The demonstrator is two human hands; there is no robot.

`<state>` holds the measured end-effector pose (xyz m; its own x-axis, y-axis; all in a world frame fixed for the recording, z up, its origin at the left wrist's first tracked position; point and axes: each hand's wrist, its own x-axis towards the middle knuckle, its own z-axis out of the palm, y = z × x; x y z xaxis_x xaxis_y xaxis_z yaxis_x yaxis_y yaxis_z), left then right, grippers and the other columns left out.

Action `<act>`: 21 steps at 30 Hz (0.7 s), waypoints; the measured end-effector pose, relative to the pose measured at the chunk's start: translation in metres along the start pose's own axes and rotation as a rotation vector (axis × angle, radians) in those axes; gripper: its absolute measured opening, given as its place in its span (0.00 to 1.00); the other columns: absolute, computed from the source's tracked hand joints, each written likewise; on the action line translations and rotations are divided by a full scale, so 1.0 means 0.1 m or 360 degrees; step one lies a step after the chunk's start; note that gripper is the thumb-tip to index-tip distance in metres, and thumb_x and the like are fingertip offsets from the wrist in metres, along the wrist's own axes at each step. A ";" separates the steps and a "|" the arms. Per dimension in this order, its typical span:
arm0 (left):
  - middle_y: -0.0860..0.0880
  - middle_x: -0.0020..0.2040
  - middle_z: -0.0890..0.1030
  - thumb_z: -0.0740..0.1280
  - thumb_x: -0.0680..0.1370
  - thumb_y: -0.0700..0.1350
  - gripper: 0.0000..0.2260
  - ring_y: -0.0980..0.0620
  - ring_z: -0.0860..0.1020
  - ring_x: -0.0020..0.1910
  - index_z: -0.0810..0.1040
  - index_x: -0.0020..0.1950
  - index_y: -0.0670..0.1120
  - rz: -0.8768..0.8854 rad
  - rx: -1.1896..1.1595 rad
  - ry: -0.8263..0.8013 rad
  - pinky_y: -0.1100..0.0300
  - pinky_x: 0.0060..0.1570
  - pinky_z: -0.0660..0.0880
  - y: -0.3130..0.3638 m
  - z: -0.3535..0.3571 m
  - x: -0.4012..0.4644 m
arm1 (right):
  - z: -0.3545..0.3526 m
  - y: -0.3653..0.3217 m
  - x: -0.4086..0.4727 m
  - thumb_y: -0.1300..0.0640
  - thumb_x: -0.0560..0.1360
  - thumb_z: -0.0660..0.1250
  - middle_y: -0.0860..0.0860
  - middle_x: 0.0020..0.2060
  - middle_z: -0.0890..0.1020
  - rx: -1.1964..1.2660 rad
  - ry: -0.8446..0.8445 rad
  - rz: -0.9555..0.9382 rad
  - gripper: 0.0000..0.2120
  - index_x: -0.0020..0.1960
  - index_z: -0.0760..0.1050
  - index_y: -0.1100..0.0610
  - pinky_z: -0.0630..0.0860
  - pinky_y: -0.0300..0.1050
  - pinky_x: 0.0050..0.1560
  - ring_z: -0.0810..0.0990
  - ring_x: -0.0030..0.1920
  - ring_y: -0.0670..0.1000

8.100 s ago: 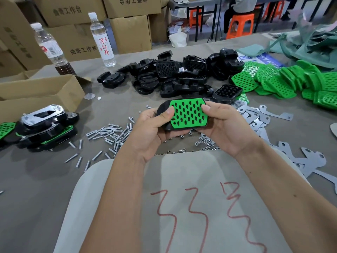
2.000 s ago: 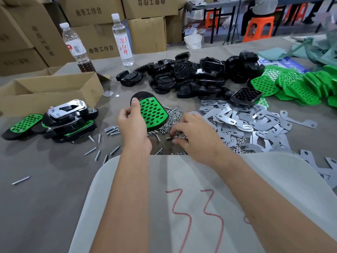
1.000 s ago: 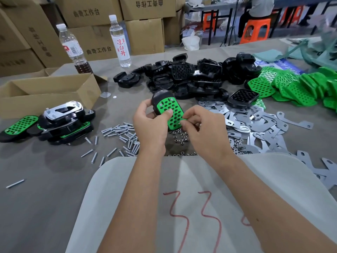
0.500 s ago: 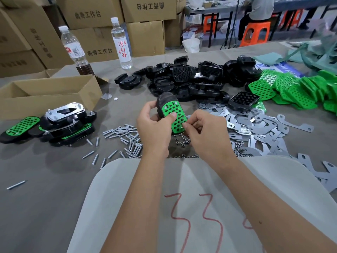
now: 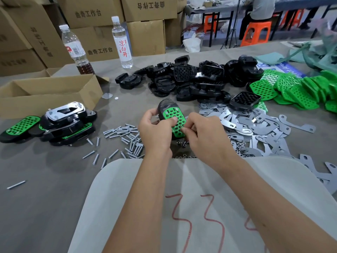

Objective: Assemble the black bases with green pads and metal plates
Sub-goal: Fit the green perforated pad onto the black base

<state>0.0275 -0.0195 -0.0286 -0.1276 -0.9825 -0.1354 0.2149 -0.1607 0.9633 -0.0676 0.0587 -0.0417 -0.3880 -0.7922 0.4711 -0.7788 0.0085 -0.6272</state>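
I count two bottles (image 5: 122,41), one labelled 凉白开; boxes (image 5: 87,13) read 曲奇工作台. My left hand (image 5: 155,132) grips one black base (image 5: 165,106) with green pad (image 5: 175,119) above the table; right hand (image 5: 202,134) pinches, probably a nut, at its near edge

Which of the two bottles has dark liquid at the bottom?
The left bottle, beside the open cardboard box. It holds brown liquid low down; the bottle with red characters looks clear.
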 end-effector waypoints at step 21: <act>0.40 0.50 0.86 0.75 0.76 0.34 0.15 0.35 0.85 0.54 0.80 0.57 0.50 0.0112 -0.0115 -0.0281 0.38 0.55 0.82 0.05 0.10 -0.05 | -0.14 0.02 0.05 0.58 0.79 0.72 0.58 0.43 0.82 0.1814 -0.0097 0.0819 0.09 0.52 0.73 0.61 0.77 0.41 0.30 0.79 0.33 0.51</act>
<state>0.0198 -0.0149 -0.0212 -0.2760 -0.9610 -0.0194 0.2974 -0.1046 0.9490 -0.0778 0.0635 -0.0316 -0.4732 -0.8809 0.0017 0.3373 -0.1830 -0.9234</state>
